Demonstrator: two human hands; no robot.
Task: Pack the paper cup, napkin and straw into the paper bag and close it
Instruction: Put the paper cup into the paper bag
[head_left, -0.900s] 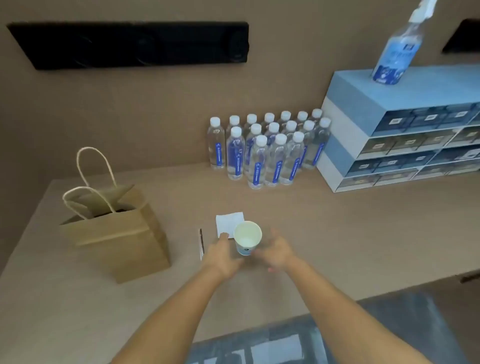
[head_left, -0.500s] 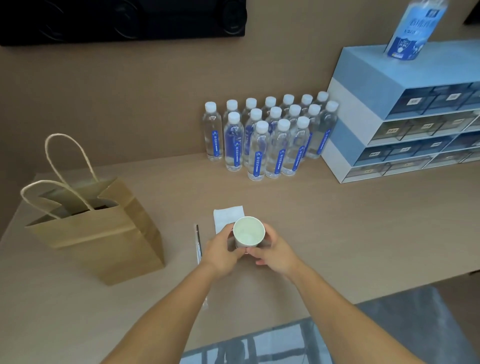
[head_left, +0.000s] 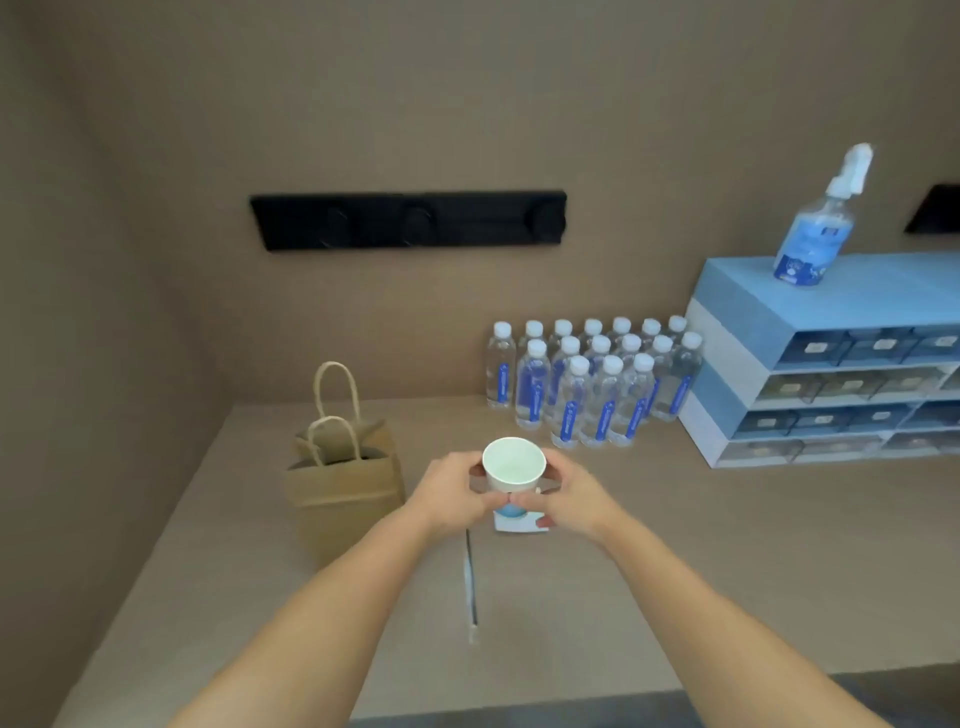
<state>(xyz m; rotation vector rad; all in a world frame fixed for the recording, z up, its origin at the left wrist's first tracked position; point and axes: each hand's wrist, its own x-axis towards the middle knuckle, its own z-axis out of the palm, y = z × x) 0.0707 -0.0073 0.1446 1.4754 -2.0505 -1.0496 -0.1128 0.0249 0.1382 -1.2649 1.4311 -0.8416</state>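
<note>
A white paper cup (head_left: 513, 463) with a blue print is held upright above the table, its mouth facing me. My left hand (head_left: 451, 496) and my right hand (head_left: 570, 499) both wrap its sides, fingertips meeting in front. The brown paper bag (head_left: 347, 486) stands open with its twine handles up, just left of my left hand. A wrapped straw (head_left: 470, 587) lies on the table below the cup. A white patch under the cup (head_left: 524, 525) may be the napkin; my hands mostly hide it.
Several water bottles (head_left: 587, 389) stand in a cluster at the back against the wall. A blue drawer unit (head_left: 831, 364) sits at the right with a spray bottle (head_left: 815, 234) on top. The table's near edge (head_left: 571, 696) runs below my arms.
Both hands closed around the cup and lifted it off the table. The camera view tilted up and swung left, so the bag now appears closer to my hands.
</note>
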